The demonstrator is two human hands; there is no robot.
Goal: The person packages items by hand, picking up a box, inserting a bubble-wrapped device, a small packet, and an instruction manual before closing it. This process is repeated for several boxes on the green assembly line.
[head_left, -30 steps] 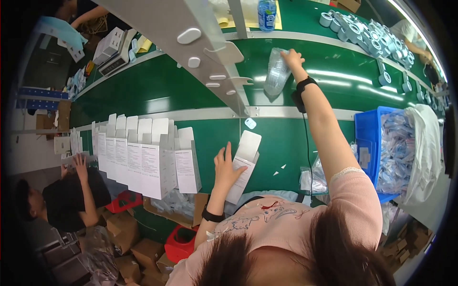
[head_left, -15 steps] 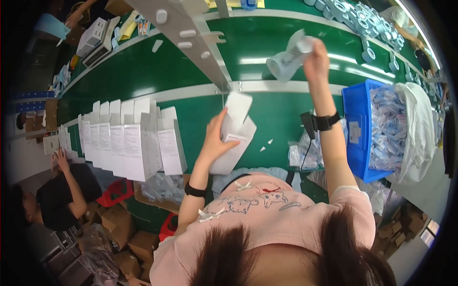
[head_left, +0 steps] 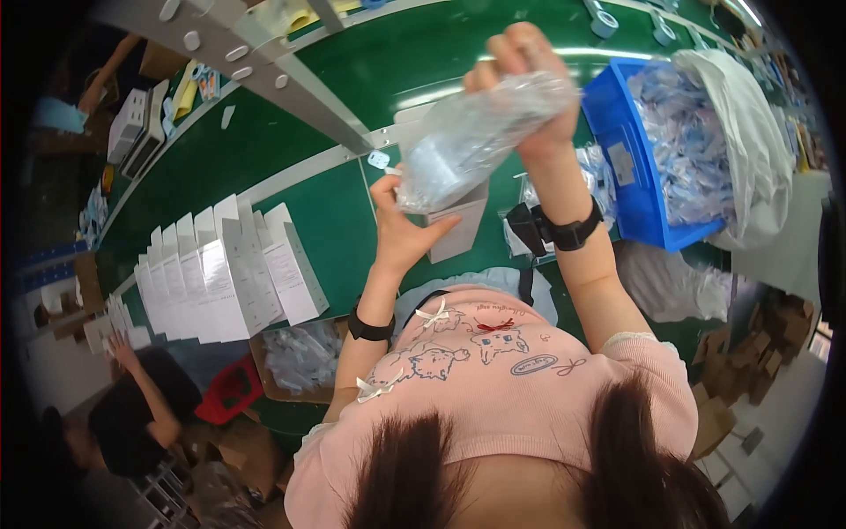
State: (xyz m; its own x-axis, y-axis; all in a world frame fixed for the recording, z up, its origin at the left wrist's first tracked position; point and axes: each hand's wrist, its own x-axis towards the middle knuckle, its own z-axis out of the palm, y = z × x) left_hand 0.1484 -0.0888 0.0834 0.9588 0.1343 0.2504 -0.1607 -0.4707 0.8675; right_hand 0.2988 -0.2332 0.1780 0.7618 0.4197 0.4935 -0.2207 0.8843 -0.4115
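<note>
A clear plastic bag (head_left: 467, 141) with a pale bluish-white item inside hangs from my right hand (head_left: 539, 93), its fingers closed on the bag's upper right end. The bag slants down to the left, over the top of a white carton (head_left: 460, 231). My left hand (head_left: 407, 234) grips that carton from the left side, with the thumb across its near face. The bag covers most of the carton's opening, so I cannot tell whether its lower end is inside. A small white piece with dark marks (head_left: 379, 159) shows just beyond my left fingers.
White cartons with raised flaps (head_left: 216, 273) stand in a row at left. At right is a blue bin (head_left: 608, 150) full of bagged parts, with white sacking (head_left: 718, 150) at its side. A metal post (head_left: 291, 84) crosses the bench. Another person's hand (head_left: 122, 351) is at far left.
My right hand has brought the bagged item leftward and nearer, from over the far bench to above the carton. My left hand still holds the carton. The whole view has shifted.
</note>
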